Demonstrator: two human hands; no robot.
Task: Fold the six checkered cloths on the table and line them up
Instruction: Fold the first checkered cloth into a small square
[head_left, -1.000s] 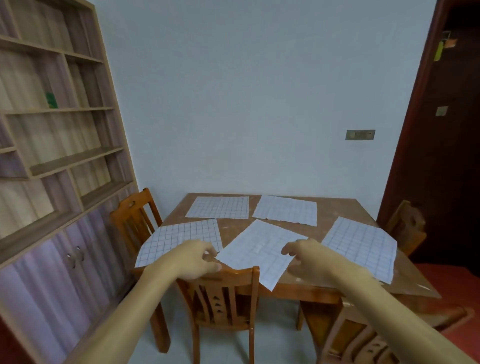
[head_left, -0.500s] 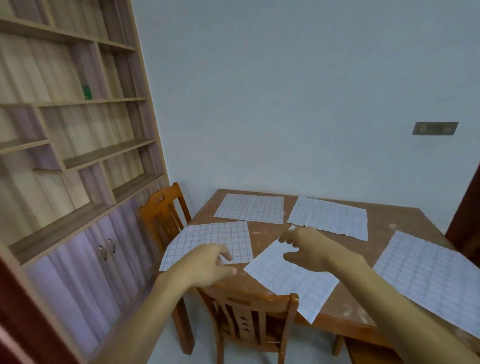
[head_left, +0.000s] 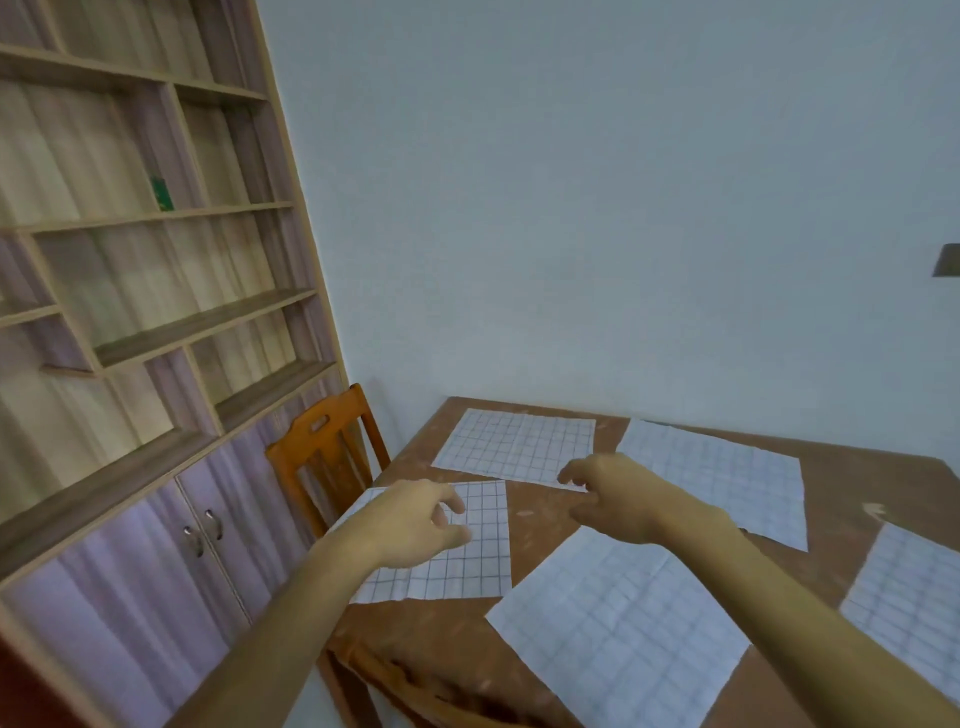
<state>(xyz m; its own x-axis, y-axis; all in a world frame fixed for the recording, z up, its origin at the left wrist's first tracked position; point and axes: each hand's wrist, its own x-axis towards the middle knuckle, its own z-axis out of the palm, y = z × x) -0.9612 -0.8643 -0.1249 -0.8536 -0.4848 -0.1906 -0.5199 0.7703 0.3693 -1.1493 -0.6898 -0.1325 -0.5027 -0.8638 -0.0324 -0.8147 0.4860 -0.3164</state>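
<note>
Several white checkered cloths lie flat and unfolded on the brown wooden table (head_left: 540, 525). My left hand (head_left: 421, 522) hovers with loosely curled fingers over the near-left cloth (head_left: 467, 566) and holds nothing. My right hand (head_left: 613, 499) reaches out above the bare wood, its fingertips at the near edge of the far-left cloth (head_left: 519, 441); it holds nothing. A far cloth (head_left: 727, 473) lies behind my right arm. The nearest cloth (head_left: 618, 634) lies askew under that arm. Another cloth (head_left: 909, 603) is cut off at the right edge.
An orange wooden chair (head_left: 322, 452) stands at the table's left side. The top rail of a second chair (head_left: 415, 680) shows at the near edge. A tall shelf unit with cupboard doors (head_left: 156, 364) fills the left wall.
The view has moved closer and swung left. Both hands have reached farther over the table, the right one from the nearest cloth toward the far-left cloth.
</note>
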